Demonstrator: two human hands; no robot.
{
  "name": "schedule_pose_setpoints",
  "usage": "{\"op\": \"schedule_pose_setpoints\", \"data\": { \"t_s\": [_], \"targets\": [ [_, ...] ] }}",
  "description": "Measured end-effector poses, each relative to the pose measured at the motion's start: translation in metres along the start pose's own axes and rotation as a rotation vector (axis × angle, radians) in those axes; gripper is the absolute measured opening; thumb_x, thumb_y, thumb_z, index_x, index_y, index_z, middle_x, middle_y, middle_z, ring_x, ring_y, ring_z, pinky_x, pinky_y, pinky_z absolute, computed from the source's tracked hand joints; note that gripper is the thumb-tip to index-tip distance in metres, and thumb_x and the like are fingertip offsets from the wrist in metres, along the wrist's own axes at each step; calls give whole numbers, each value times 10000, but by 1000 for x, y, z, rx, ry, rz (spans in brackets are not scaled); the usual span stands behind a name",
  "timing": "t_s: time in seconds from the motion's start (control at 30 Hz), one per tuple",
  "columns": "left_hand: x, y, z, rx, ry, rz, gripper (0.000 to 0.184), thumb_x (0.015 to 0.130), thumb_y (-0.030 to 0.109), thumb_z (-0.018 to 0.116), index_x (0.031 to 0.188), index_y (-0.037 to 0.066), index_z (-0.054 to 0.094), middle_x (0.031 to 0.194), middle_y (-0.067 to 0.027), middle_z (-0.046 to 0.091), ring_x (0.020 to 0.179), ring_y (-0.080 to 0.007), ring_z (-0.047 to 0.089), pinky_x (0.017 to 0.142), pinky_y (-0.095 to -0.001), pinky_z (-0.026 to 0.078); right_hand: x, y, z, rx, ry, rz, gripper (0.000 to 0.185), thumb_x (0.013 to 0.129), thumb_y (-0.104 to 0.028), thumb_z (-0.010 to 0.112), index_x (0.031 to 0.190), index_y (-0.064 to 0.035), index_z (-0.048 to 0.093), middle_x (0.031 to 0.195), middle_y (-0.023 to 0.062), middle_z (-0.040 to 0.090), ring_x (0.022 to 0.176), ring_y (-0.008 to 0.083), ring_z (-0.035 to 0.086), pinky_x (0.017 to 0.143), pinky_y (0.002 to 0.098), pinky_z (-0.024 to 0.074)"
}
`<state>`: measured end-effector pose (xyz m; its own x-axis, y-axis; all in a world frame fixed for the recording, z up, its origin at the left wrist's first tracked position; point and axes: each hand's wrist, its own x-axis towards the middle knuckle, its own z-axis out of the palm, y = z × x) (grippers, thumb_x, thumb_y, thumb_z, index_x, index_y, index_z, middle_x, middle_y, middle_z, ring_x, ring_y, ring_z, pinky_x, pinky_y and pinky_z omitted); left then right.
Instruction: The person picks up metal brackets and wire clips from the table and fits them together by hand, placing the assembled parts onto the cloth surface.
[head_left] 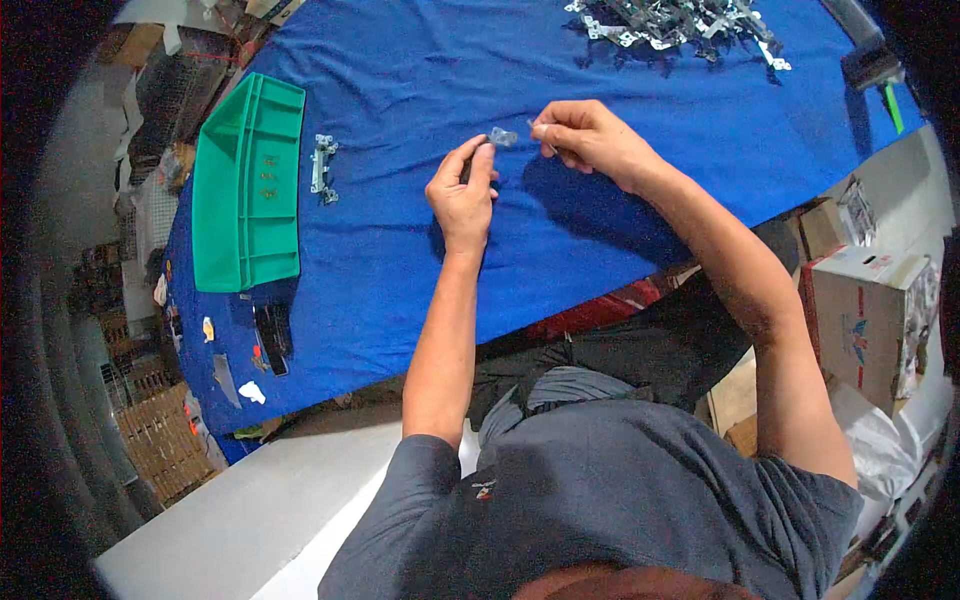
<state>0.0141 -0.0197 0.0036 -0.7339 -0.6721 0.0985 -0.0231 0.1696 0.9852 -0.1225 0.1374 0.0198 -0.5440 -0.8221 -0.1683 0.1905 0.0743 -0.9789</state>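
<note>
Above the blue cloth, my left hand pinches a small greyish, partly see-through part that sticks out past its fingertips. To the right of it my right hand is closed, thumb against forefinger, on a thin small piece too tiny to name. A short gap lies between the two hands. Left of them a silvery metal bracket lies on the cloth, beside the green tray. Several small brass-coloured pieces sit in the tray.
A heap of black and silver metal parts lies at the top of the cloth. A dark strip, plastic scraps and a white piece lie at lower left. Cardboard boxes stand at the right, off the cloth.
</note>
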Motion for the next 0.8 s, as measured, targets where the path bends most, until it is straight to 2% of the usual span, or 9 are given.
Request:
{"op": "schedule_pose_setpoints", "data": {
  "t_s": [0.03, 0.37, 0.43, 0.47, 0.53, 0.63, 0.67, 0.73, 0.8],
  "targets": [
    [1, -2, 1, 27, -3, 47, 201, 910, 127, 697, 1061, -4, 716, 901, -55, 690, 630, -69, 611, 450, -199, 465, -2, 2, 3, -45, -38, -10, 188, 969, -259, 609, 936, -79, 650, 732, -39, 587, 597, 26, 469, 498, 204, 364],
    [0, -2, -4, 72, -60, 46, 179, 887, 96, 718, 1045, 12, 729, 876, -47, 686, 650, -65, 598, 513, -209, 462, 0, 11, 9, -231, -48, -65, 205, 964, -233, 599, 924, -39, 652, 730, -31, 589, 622, 53, 488, 538, 227, 393],
    [3, -7, -4, 122, -50, 204, 179, 852, 60, 739, 1023, 9, 735, 902, -49, 692, 724, -80, 609, 611, -232, 485, 0, 10, 8, -289, -32, -69, 197, 959, -217, 598, 919, -31, 647, 732, -26, 595, 625, 59, 495, 542, 231, 403],
    [3, -6, -4, 122, -50, 205, 179, 852, 60, 739, 1023, 9, 735, 902, -49, 692, 724, -80, 609, 611, -232, 485, -1, 9, 8, -366, -9, -116, 186, 955, -203, 595, 921, -26, 644, 729, -22, 598, 625, 65, 499, 548, 235, 416],
    [4, -4, -4, 176, -97, 403, 217, 833, 33, 744, 1049, 34, 737, 940, -27, 692, 766, -67, 603, 659, -205, 466, -3, 7, 7, -442, 15, -163, 176, 951, -188, 592, 924, -21, 641, 726, -18, 602, 625, 71, 502, 554, 239, 430],
    [3, -3, -5, 264, -118, 427, 242, 794, 13, 764, 1033, 40, 742, 975, -47, 704, 849, -99, 611, 738, -234, 476, -6, 0, 7, -389, -9, -40, 159, 940, -162, 592, 949, -11, 643, 758, -5, 606, 640, 79, 518, 574, 246, 468],
    [2, -1, -5, 264, -118, 427, 242, 794, 13, 764, 1033, 40, 742, 975, -47, 704, 849, -99, 611, 738, -234, 476, -3, 5, 7, -247, -26, -28, 166, 940, -166, 597, 961, -9, 645, 774, -2, 602, 649, 82, 528, 570, 246, 477],
    [3, 2, -4, 273, -131, 453, 243, 745, 44, 793, 985, 55, 754, 980, -86, 723, 901, -216, 641, 810, -320, 498, 1, 12, 3, -105, -45, -16, 174, 940, -171, 602, 973, -6, 647, 789, 2, 598, 659, 85, 538, 565, 247, 486],
    [3, 3, -3, 284, -144, 480, 239, 742, 41, 793, 978, 55, 754, 979, -85, 723, 902, -216, 642, 810, -321, 499, 3, 12, 2, 49, -70, -10, 211, 922, -210, 617, 977, -12, 662, 791, 34, 617, 658, 113, 582, 556, 253, 513]
  ]
}}
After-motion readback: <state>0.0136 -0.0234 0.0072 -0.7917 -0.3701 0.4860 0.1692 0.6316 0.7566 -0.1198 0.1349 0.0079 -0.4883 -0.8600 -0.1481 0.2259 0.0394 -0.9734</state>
